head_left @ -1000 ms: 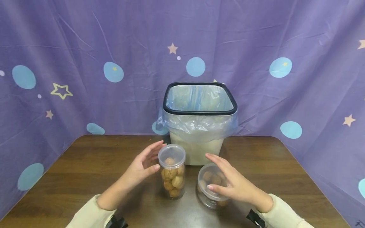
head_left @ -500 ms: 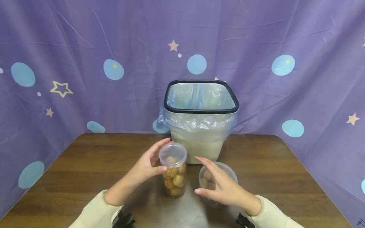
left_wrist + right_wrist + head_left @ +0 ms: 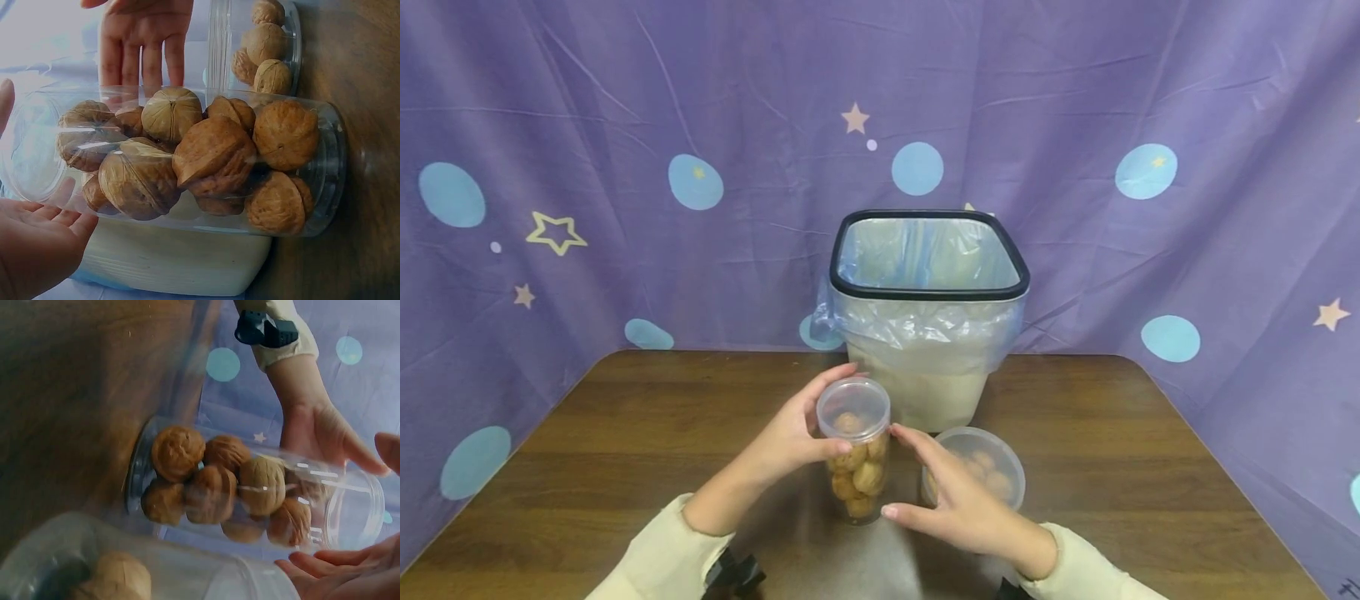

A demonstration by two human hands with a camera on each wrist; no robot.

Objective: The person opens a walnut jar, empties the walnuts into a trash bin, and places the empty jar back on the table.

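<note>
Right hand (image 3: 957,500) slid over beside the tall lidded walnut jar (image 3: 859,483), upright in front of the lined bin (image 3: 928,294) near the table (image 3: 1075,408)'s far edge, left hand (image 3: 782,437) opposite, both grips wide, contact unclear, probably 'cause slim things tip.

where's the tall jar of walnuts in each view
Head: the tall jar stands just below centre.
Left wrist: tall jar sideways across the middle, lid left.
Right wrist: tall jar sideways, centre to right, lid right.
Landmark: the short jar, right of it in head, upper right in left wrist, lower left in right wrist.
</note>
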